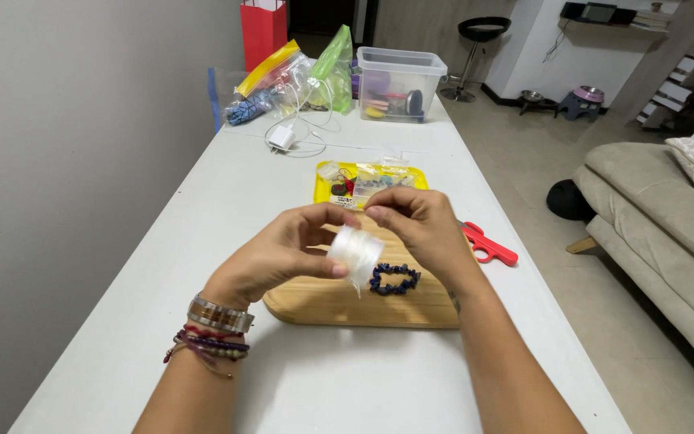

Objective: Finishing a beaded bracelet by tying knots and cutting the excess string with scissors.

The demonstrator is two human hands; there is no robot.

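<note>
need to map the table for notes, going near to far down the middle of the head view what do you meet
Wooden board → blue bead bracelet → yellow tray → white charger with cable → clear plastic box. The hands and spool are held above the board, so they are left out.

**Even indoor light, mild wide-angle stretch**

We see soft, bright, diffuse light with no hard glare. The white surface (162, 241) reads pale and evenly lit; the hands cast only faint shadows on the wooden board (339, 305). Focus is sharp near us, with the far room slightly softer. The edges bow outward, stretching the forearms and the sofa (660, 233) at right.
</note>
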